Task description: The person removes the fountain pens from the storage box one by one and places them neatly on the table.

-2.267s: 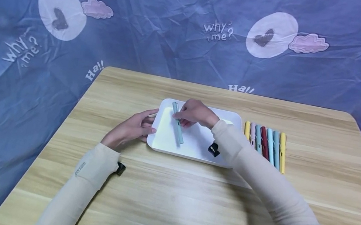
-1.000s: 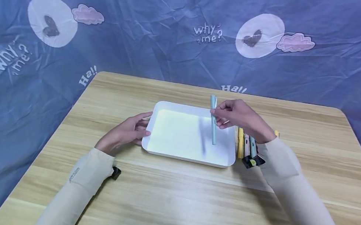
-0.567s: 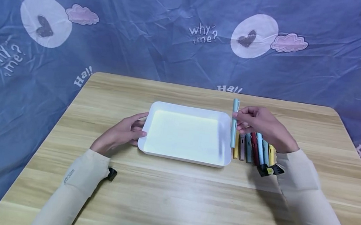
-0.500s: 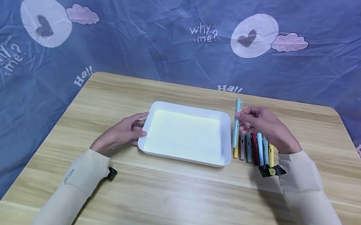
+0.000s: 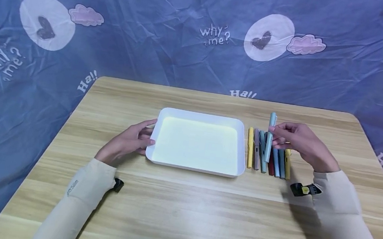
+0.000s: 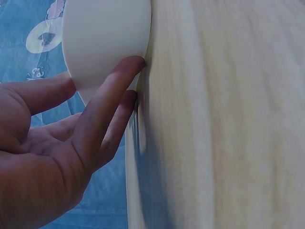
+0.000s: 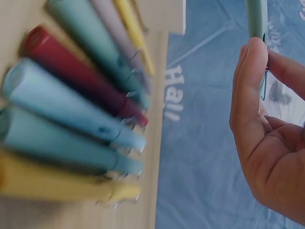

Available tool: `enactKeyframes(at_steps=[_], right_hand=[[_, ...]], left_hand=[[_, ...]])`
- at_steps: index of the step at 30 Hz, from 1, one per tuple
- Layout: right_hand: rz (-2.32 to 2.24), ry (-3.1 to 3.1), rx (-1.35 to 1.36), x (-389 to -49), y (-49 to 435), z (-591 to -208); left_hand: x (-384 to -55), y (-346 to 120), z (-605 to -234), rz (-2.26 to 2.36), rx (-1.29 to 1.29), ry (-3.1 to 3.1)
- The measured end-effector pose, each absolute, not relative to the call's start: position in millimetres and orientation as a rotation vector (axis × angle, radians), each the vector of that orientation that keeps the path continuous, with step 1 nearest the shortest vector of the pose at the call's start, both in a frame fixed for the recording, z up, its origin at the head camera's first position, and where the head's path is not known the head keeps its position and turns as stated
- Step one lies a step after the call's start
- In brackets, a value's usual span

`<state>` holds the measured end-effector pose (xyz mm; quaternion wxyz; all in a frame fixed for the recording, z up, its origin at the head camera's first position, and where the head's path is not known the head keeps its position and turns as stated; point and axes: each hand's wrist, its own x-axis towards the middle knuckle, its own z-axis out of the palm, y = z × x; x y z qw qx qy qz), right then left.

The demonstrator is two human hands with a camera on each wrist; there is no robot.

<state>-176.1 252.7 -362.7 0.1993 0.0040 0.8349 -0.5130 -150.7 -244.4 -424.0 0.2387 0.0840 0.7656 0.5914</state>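
My left hand (image 5: pixel 126 140) grips the left end of a white rectangular tray (image 5: pixel 197 145), thumb at the rim and fingertips low on the outer wall, as the left wrist view shows. Nothing lies in the tray. My right hand (image 5: pixel 300 143) pinches a pale blue-green capped pen (image 5: pixel 268 147) between thumb and fingers, its clip end pointing away. The pen is held over a row of capped pens, overlapping the dark red pen (image 7: pixel 71 69) in the head view. The row also has a yellow pen (image 5: pixel 250 150) nearest the tray and a light purple pen (image 5: pixel 256 152).
Further along the row lie a teal pen (image 7: pixel 90 40), a light blue pen (image 7: pixel 62 98), a blue-green pen (image 7: pixel 62 140) and another yellow pen (image 7: pixel 57 181). The wooden table (image 5: pixel 181 213) backs onto a printed blue cloth (image 5: pixel 171 46).
My right hand has lifted the pale blue-green pen out of the tray and carried it right, past the tray's edge to over the row. My left hand has stayed at the tray's end.
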Motion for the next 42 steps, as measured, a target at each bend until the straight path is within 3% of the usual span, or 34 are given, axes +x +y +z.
enactKeyframes(at_steps=[42], right_hand=[[-1.445, 2.278, 0.211, -163, 338, -394]], left_hand=[[-153, -243, -425, 1.582, 0.182, 2.117]])
